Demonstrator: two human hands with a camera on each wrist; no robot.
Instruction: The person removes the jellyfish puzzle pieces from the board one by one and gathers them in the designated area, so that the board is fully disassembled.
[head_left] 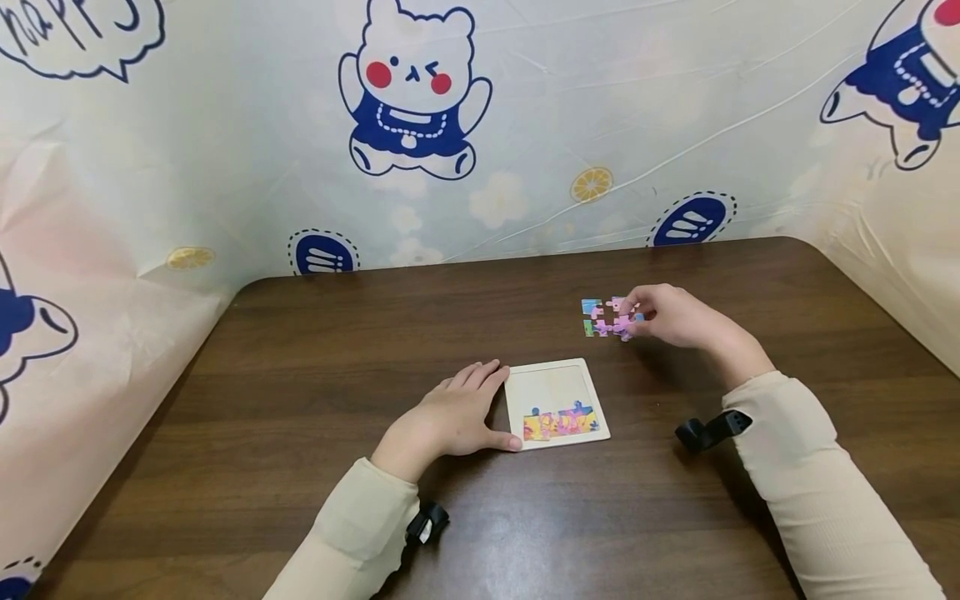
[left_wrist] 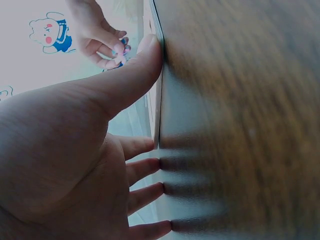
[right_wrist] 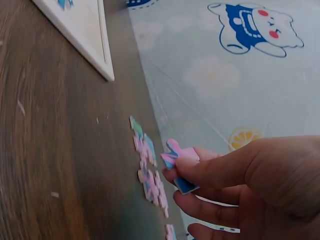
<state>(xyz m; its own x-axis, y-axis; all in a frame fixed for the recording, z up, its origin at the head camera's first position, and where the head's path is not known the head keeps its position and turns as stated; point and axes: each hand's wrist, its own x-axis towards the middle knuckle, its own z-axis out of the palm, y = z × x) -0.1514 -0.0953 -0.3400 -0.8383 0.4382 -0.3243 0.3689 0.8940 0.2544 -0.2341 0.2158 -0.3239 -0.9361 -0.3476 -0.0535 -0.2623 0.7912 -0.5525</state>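
- Two hands show in my head view; the left hand (head_left: 452,423) lies with straight, parted fingers, thumb touching the lower left corner of the tray (head_left: 549,385), fingertips by its upper left corner.
- The right hand (head_left: 670,315), right of centre, pinches a puzzle piece (right_wrist: 187,152) between thumb and finger. My right wrist view shows it pink and blue, with a rounded knob, the thumb covering part of it.
- I see the tray just below and right of centre in the head view: square, off-white, with a raised rim. Joined pieces (head_left: 561,423) fill its bottom strip, yellow and pink, with blue knobs along the top edge.
- Loose pieces (head_left: 621,323) lie on the brown worktop (head_left: 360,358) right of centre, above the tray, near the right hand: mostly pink, with blue at upper left and green at lower left.
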